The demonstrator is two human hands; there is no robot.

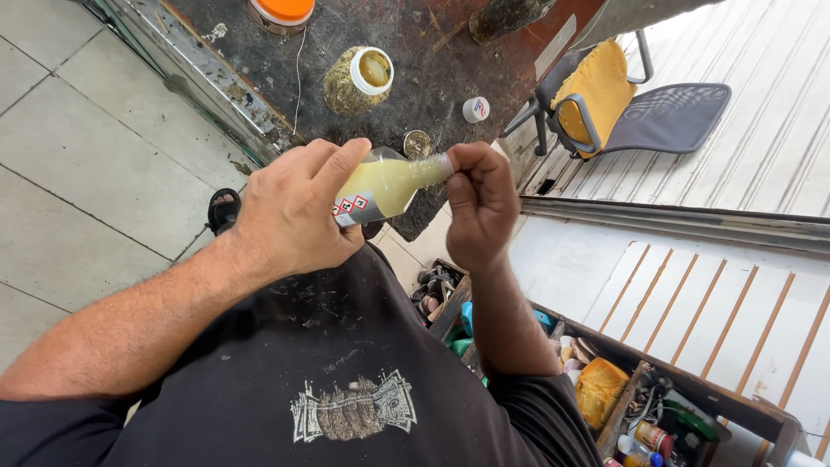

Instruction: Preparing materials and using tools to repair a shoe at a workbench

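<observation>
My left hand [290, 212] wraps the belly of the small bottle of yellowish liquid [385, 186], laid sideways to steady it, neck pointing toward three o'clock. My right hand [480, 203] pinches its neck end, fingertips closed there. At twelve o'clock an open jar [356, 82] and white cap [475, 109] sit on the grimy bench [415, 52].

The left hand [290, 212] covers most of the bottle [389, 183], and the right hand [480, 203] hides its cap end. An orange-lidded jar [281, 12] is cut by the top edge.
</observation>
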